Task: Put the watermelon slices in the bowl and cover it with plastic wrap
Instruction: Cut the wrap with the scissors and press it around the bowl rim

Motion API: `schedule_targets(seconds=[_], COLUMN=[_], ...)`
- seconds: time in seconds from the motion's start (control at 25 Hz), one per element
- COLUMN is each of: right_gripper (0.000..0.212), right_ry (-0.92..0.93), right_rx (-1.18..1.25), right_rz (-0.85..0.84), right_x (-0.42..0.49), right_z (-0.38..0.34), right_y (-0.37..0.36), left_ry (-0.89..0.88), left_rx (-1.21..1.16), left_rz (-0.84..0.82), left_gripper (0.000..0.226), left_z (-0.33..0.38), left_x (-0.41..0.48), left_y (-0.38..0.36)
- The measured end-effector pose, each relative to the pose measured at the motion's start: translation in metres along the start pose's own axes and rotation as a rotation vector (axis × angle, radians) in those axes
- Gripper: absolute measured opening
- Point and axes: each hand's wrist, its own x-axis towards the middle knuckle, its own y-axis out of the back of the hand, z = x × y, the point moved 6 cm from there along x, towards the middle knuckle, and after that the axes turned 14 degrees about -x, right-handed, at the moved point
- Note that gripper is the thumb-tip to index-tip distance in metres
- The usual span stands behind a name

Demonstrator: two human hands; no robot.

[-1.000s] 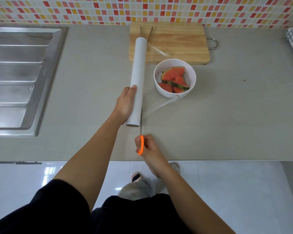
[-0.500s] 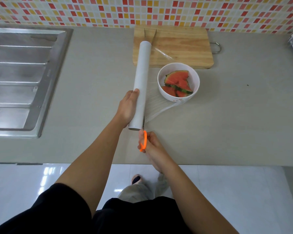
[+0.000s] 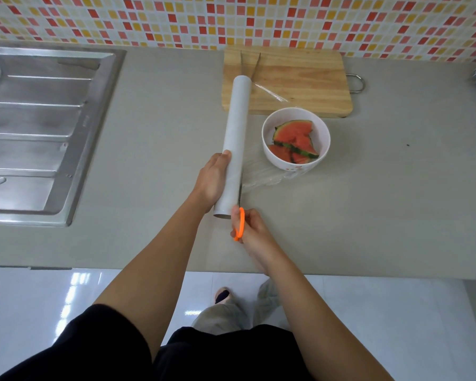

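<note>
A white bowl [image 3: 323,136] on the grey counter holds red watermelon slices [image 3: 294,138] with green rind. Clear film [image 3: 261,174] stretches from the bowl's near-left side to a long white plastic wrap roll [image 3: 235,125] lying left of the bowl. My left hand [image 3: 213,180] grips the roll near its close end. My right hand [image 3: 252,232] holds orange-handled scissors [image 3: 240,224], whose blades run along the roll's right side into the film.
A wooden cutting board [image 3: 300,78] with a metal handle lies behind the bowl, metal tongs [image 3: 250,66] resting on it. A steel sink drainboard [image 3: 39,127] fills the left. The counter's front edge [image 3: 368,273] is close below my hands.
My right hand has pushed the scissors forward along the roll, so the blades reach farther into the film. The left hand keeps its hold on the roll.
</note>
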Motion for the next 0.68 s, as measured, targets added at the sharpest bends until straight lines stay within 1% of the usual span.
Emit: schedule_targets(seconds=[0.12,0.24,0.36,0.52,0.64,0.68], right_gripper=[0.039,0.045,0.045,0.046,0.050,0.048], right_ry=[-0.003,0.043,0.076,0.053,0.069,0.067], right_rx=[-0.008,-0.035,-0.048,-0.029,-0.017,-0.008], right_rz=[0.013,0.044,0.050,0.034,0.060,0.059], right_x=[0.008,0.012,0.018,0.028,0.033,0.036], right_z=[-0.006,-0.009,-0.014,-0.019,-0.024,-0.025], right_y=[0.002,0.007,0.011,0.015,0.017,0.017], left_ry=[0.001,0.010,0.027,0.032,0.049,0.050], left_rx=[-0.009,-0.015,-0.028,-0.046,-0.067,-0.070], left_rz=[-0.001,0.000,-0.010,-0.023,-0.037,-0.039], left_gripper=[0.034,0.035,0.036,0.036,0.037,0.037], left_z=[0.000,0.000,-0.001,0.000,-0.001,-0.001], left_x=[0.000,0.000,-0.001,-0.001,0.001,0.000], left_y=[0.001,0.001,0.000,0.000,0.000,0.000])
